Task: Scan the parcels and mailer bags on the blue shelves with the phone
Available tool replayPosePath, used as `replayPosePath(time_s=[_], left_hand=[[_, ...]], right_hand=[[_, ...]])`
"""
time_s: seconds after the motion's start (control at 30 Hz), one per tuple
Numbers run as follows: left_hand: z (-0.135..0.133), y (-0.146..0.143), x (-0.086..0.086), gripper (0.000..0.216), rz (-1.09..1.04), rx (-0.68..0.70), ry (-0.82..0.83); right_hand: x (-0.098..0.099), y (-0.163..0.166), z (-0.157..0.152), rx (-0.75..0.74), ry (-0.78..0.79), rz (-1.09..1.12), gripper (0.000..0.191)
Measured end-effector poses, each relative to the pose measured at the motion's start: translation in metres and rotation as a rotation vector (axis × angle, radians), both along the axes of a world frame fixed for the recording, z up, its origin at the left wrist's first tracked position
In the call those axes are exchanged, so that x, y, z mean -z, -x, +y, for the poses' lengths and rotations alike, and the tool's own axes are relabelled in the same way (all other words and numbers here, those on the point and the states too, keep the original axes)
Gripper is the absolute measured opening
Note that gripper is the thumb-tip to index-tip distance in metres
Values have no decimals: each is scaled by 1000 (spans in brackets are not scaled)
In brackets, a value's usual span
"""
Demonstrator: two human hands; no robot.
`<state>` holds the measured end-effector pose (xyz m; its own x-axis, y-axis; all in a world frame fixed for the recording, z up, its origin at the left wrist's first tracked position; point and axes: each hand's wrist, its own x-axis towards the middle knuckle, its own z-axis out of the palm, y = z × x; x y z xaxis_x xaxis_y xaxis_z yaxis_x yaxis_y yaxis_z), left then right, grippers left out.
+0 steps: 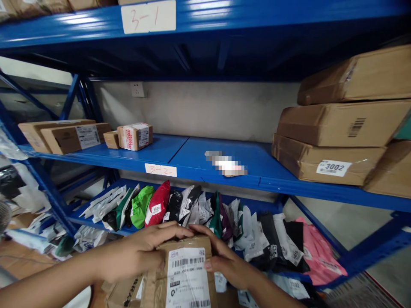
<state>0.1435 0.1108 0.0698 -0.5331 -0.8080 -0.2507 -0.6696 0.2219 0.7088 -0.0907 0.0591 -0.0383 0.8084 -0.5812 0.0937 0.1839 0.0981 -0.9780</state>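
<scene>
A cardboard box (157,280) with a white barcode label on its near face is in front of me at the bottom of the view. My left hand (144,248) grips its upper left side, fingers over the far top edge. On the other side my right hand (221,259) wraps round the upper right corner, its thumb at the label's edge. The box's lower end is cut off by the frame. A second cardboard box (123,288) with dark print shows behind and left of it, partly hidden under my left forearm.
Ahead stands a blue shelf (192,149) marked 3-2, with small boxes (135,137) at left and large stacked boxes (330,158) at right. A blurred item (226,164) lies mid-shelf. Below, bagged parcels (157,203) stand in a row. Another blue shelf (224,19) hangs overhead.
</scene>
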Motion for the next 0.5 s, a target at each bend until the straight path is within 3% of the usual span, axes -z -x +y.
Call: replayPosePath(time_s=[0.33, 0.43, 0.5], left_hand=[[-6, 17, -15, 48, 12, 380, 251], [-7, 17, -17, 49, -52, 401, 256], [-6, 15, -18, 50, -123, 384, 243]], right_hand=[[8, -5, -1, -22, 66, -8, 80], [-8, 7, -5, -52, 302, 106, 75], [-38, 22, -14, 86, 579, 157, 64]])
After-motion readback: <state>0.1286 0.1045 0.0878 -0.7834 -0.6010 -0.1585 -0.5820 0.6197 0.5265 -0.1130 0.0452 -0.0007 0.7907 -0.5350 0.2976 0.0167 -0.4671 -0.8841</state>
